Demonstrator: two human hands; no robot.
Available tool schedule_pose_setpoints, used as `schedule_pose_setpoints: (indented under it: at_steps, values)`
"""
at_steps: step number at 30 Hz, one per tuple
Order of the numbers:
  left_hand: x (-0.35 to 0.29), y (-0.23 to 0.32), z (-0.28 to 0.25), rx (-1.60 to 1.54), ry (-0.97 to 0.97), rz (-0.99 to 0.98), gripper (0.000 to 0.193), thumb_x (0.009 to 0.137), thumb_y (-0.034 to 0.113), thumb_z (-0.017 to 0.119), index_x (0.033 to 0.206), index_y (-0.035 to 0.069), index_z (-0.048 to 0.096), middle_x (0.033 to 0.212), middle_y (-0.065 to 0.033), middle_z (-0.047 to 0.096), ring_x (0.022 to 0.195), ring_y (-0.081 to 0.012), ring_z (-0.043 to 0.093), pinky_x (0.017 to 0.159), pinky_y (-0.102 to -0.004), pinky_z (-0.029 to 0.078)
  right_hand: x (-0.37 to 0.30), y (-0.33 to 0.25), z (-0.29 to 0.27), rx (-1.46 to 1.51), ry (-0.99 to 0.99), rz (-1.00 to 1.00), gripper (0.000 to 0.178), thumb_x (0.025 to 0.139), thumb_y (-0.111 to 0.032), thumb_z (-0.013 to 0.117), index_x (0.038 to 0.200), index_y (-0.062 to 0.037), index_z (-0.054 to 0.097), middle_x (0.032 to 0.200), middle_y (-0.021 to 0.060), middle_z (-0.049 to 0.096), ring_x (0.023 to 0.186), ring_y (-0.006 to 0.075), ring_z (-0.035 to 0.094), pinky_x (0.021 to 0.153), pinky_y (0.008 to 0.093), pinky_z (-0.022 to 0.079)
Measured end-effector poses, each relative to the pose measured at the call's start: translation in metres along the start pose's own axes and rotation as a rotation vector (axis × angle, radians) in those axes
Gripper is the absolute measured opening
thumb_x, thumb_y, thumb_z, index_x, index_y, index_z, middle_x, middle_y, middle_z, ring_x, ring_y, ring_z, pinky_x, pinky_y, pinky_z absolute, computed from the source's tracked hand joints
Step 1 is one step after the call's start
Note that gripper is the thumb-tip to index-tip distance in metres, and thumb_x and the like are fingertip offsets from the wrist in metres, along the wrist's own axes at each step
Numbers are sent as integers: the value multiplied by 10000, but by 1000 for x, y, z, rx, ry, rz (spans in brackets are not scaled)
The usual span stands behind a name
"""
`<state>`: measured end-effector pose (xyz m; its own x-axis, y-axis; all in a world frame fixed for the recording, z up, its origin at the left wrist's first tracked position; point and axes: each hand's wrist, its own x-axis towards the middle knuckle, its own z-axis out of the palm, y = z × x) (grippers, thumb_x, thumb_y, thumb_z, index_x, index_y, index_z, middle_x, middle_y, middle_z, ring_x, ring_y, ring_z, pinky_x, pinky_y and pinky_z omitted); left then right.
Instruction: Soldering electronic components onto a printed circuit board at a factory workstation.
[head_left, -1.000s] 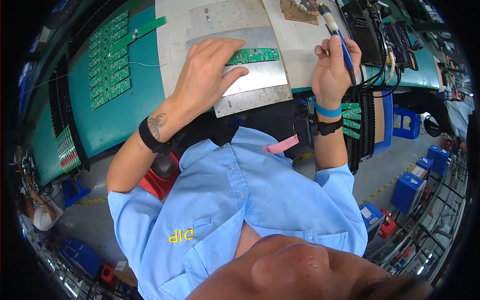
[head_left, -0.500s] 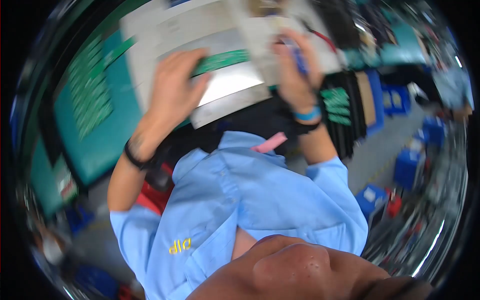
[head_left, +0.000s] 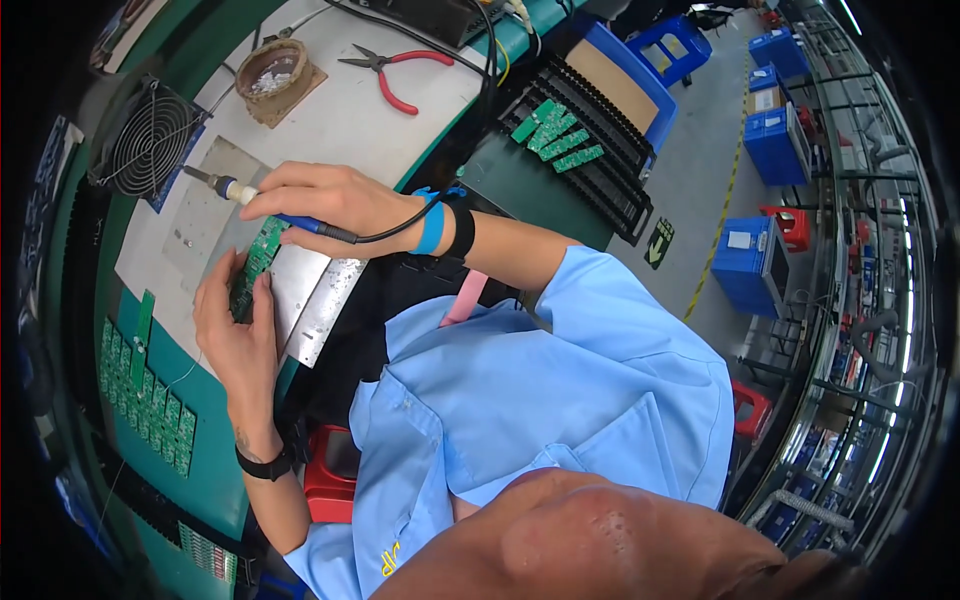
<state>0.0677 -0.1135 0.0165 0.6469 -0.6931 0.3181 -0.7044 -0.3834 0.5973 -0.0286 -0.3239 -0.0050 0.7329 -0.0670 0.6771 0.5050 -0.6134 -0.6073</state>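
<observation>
My right hand [head_left: 325, 205] is closed round a soldering iron [head_left: 300, 222] with a blue handle and a pale collar. Its metal tip points left, away from my body, toward a small black fan. Below the iron, a narrow green circuit board [head_left: 257, 262] lies on a metal plate [head_left: 318, 310]. My left hand [head_left: 238, 310] grips the board's near part between thumb and fingers. The fingers of my right hand are close to the board's far end; whether they touch it I cannot tell. A dark cable runs from the iron past my right wrist.
A round-guarded fan [head_left: 150, 140] stands at the far left. Red-handled cutters [head_left: 385, 72] and a brown bowl [head_left: 272, 82] lie on the white sheet. Several circuit boards [head_left: 150, 405] cover the green mat at left; others [head_left: 557, 135] rest on a black rack at right.
The view has swung, so the bench appears turned and the aisle at right shows more. My right hand, still on the iron, is now nearer my left hand. The board stays with my left hand.
</observation>
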Motion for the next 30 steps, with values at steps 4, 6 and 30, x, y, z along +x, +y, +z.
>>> schedule_pose_setpoints:
  at_steps: [4, 6, 30]
  values:
    - [0, -7, 2, 24, 27, 96, 388, 831, 74, 760, 1200, 2, 662, 1085, -160, 712, 1025, -349, 664, 926, -423, 506, -1, 1, 2, 4, -8, 20, 435, 844, -8, 729, 1268, -28, 635, 1183, 180, 620, 1036, 337, 641, 875, 389, 535]
    - [6, -4, 2, 28, 19, 142, 385, 808, 74, 766, 1172, 3, 663, 1071, -154, 711, 1014, -351, 660, 927, -428, 494, -3, -3, -1, -55, 11, 61, 433, 842, -15, 748, 1262, -21, 641, 1194, 188, 627, 1052, 330, 649, 888, 377, 534]
    - [-48, -48, -90, 702, -54, -43, 162, 860, 13, 659, 1014, 17, 708, 1085, -92, 703, 1018, -268, 614, 863, -403, 456, -4, -1, 1, 43, 112, 124, 489, 800, 25, 803, 1252, -7, 618, 1149, 165, 682, 1046, 270, 679, 923, 357, 537]
